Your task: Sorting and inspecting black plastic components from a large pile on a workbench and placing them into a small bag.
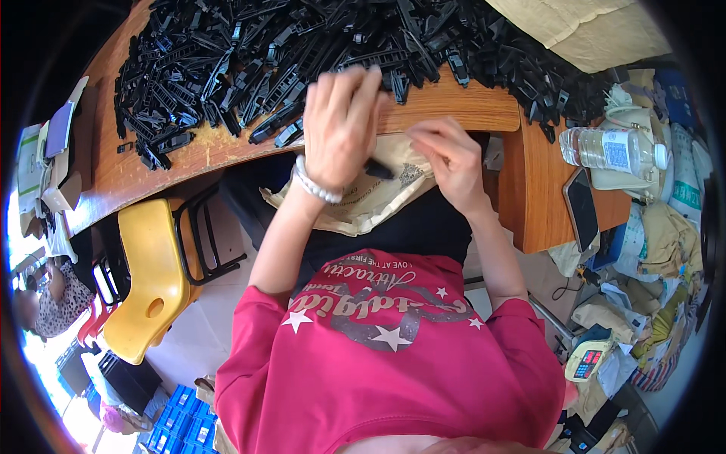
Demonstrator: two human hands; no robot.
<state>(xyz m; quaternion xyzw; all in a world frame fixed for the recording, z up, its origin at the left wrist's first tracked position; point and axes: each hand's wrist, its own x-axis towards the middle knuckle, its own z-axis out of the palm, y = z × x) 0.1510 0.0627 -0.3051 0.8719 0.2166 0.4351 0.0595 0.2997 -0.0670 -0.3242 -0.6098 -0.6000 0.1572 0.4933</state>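
Observation:
A big heap of black plastic parts (287,60) covers the wooden table (454,110) in front of me. My left hand (336,125), with a pale bead bracelet at the wrist, is over the heap's near edge; its fingers are smeared by motion and their undersides hidden. Below it, a blurred black part (378,169) shows against a brown paper bag (355,208), which lies across my lap under the table edge. To the right, my right hand (450,159) hovers above the bag's right side. Its fingers are bent and apart, with nothing visible in them.
A clear plastic bottle (605,150) and a dark phone (581,208) lie at the table's right. Another large paper bag (590,34) sits at the far right. A yellow chair (155,265) stands left; blue crates (181,420) are behind it. A scale with a keypad (587,362) is lower right.

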